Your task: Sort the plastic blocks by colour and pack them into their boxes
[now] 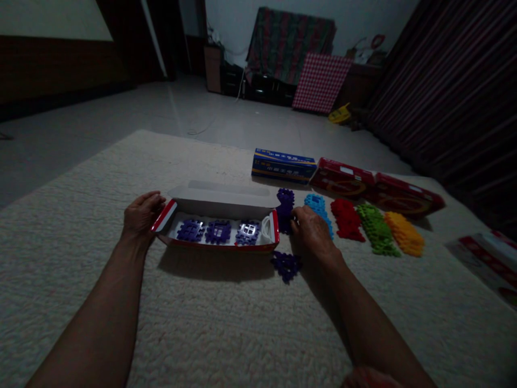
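Observation:
An open red and white cardboard box (226,192) lies in front of me with its lid flap folded back. Inside it, purple interlocking plastic blocks (218,231) sit in a row, with a white loop (265,229) at the right end. My left hand (141,215) is closed on the box's left end. To the right of the box, the fingers of my right hand (309,229) pinch at a purple block (286,207) in a short row; the fingertips are partly hidden. A triangular purple block (286,265) lies apart, nearer to me.
Rows of light blue blocks (317,205), red blocks (346,220), green blocks (377,229) and orange blocks (405,233) extend to the right. Behind them stand a blue box (284,166) and red boxes (343,178). Another box (490,261) lies at the mat's (202,323) right side.

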A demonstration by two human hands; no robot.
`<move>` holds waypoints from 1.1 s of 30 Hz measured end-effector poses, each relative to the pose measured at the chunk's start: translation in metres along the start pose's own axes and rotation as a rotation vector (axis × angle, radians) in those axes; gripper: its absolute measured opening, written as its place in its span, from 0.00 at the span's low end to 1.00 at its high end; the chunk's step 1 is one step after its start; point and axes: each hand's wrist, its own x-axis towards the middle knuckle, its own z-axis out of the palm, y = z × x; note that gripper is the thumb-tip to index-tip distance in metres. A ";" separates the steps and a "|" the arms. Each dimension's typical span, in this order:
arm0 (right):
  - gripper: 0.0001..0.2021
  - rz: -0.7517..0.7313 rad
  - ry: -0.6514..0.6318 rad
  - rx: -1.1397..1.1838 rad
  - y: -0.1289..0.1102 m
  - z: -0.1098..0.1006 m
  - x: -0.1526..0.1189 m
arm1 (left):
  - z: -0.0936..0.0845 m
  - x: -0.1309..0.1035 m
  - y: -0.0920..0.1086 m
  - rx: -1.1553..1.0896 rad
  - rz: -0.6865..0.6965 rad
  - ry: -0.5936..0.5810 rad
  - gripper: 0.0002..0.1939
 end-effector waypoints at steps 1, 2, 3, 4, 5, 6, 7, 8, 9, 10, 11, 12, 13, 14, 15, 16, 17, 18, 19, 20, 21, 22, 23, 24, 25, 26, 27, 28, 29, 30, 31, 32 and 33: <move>0.08 0.004 0.000 -0.007 0.000 0.000 0.000 | 0.000 0.000 0.000 0.002 0.001 -0.003 0.09; 0.08 0.005 0.000 -0.013 0.000 0.000 0.001 | 0.000 0.000 0.000 0.004 0.003 -0.005 0.09; 0.08 0.009 0.004 -0.017 0.000 -0.001 0.001 | 0.000 0.000 0.000 0.006 0.004 -0.009 0.10; 0.08 0.016 0.013 -0.020 0.000 -0.002 0.001 | 0.000 -0.001 0.000 0.010 0.004 -0.011 0.11; 0.08 0.024 0.027 -0.021 0.001 -0.003 0.001 | 0.000 -0.001 0.000 0.015 0.005 -0.013 0.12; 0.08 0.031 0.046 -0.020 0.002 -0.004 0.000 | 0.000 -0.001 0.000 0.020 0.003 -0.014 0.13; 0.08 0.031 0.068 -0.020 0.002 -0.006 0.000 | 0.000 -0.001 0.000 0.025 0.001 -0.013 0.14; 0.08 0.030 0.089 -0.019 0.003 -0.008 -0.001 | -0.001 -0.001 0.000 0.029 0.000 -0.011 0.14; 0.09 0.025 0.107 -0.018 0.005 -0.010 -0.002 | -0.001 -0.001 0.000 0.028 0.000 -0.010 0.13; 0.08 0.020 0.124 -0.018 0.006 -0.012 -0.003 | -0.001 0.000 -0.001 0.021 0.000 -0.009 0.13; 0.08 0.019 0.144 -0.018 0.007 -0.015 -0.004 | -0.001 0.000 -0.001 0.011 0.000 -0.009 0.13; 0.08 0.019 0.168 -0.016 0.008 -0.018 -0.005 | -0.001 0.000 -0.001 -0.002 -0.001 -0.011 0.12; 0.07 0.015 0.198 -0.006 0.009 -0.021 -0.006 | -0.001 0.000 -0.001 -0.015 -0.005 -0.015 0.12; 0.07 0.002 0.237 0.011 0.009 -0.026 -0.007 | -0.001 0.000 -0.001 -0.025 -0.012 -0.016 0.11; 0.06 -0.022 0.280 0.037 0.008 -0.030 -0.008 | 0.000 -0.001 0.000 -0.031 -0.018 -0.017 0.11; 0.06 -0.052 0.322 0.070 0.005 -0.036 -0.009 | 0.001 -0.001 0.001 -0.033 -0.022 -0.015 0.10; 0.05 -0.089 0.358 0.106 0.001 -0.042 -0.009 | 0.002 -0.002 0.002 -0.032 -0.023 -0.013 0.10; 0.05 -0.130 0.384 0.139 -0.004 -0.048 -0.009 | 0.002 -0.003 0.003 -0.030 -0.022 -0.014 0.09; 0.05 -0.171 0.395 0.169 -0.011 -0.054 -0.009 | 0.003 -0.004 0.003 -0.028 -0.022 -0.015 0.09; 0.05 -0.212 0.391 0.194 -0.020 -0.059 -0.008 | 0.004 -0.004 0.004 -0.030 -0.022 -0.018 0.10; 0.05 -0.251 0.373 0.213 -0.030 -0.064 -0.006 | 0.004 -0.004 0.005 -0.033 -0.025 -0.022 0.11; 0.05 -0.284 0.346 0.225 -0.041 -0.068 -0.004 | 0.004 -0.004 0.005 -0.038 -0.029 -0.023 0.11; 0.05 -0.308 0.313 0.228 -0.053 -0.070 -0.002 | 0.004 -0.004 0.005 -0.042 -0.034 -0.023 0.12; 0.05 -0.327 0.276 0.223 -0.065 -0.072 0.001 | 0.004 -0.004 0.004 -0.046 -0.040 -0.024 0.12; 0.06 -0.344 0.238 0.209 -0.077 -0.072 0.004 | 0.003 -0.003 0.003 -0.051 -0.045 -0.026 0.12; 0.06 -0.360 0.200 0.188 -0.090 -0.072 0.007 | 0.002 -0.002 0.002 -0.056 -0.049 -0.031 0.12; 0.06 -0.374 0.164 0.162 -0.102 -0.071 0.010 | 0.001 -0.001 0.001 -0.062 -0.049 -0.038 0.12; 0.07 -0.391 0.124 0.136 -0.114 -0.069 0.012 | 0.000 0.000 -0.001 -0.070 -0.047 -0.047 0.13; 0.08 -0.409 0.081 0.111 -0.126 -0.067 0.015 | 0.000 0.001 -0.002 -0.077 -0.044 -0.055 0.13; 0.08 -0.425 0.039 0.089 -0.137 -0.064 0.018 | -0.001 0.003 -0.004 -0.084 -0.041 -0.062 0.14; 0.09 -0.440 -0.002 0.072 -0.148 -0.062 0.020 | -0.002 0.004 -0.005 -0.091 -0.040 -0.066 0.15; 0.10 -0.455 -0.041 0.059 -0.158 -0.061 0.022 | -0.003 0.004 -0.006 -0.098 -0.040 -0.070 0.15; 0.11 -0.471 -0.076 0.050 -0.167 -0.059 0.024 | -0.003 0.005 -0.007 -0.103 -0.042 -0.075 0.16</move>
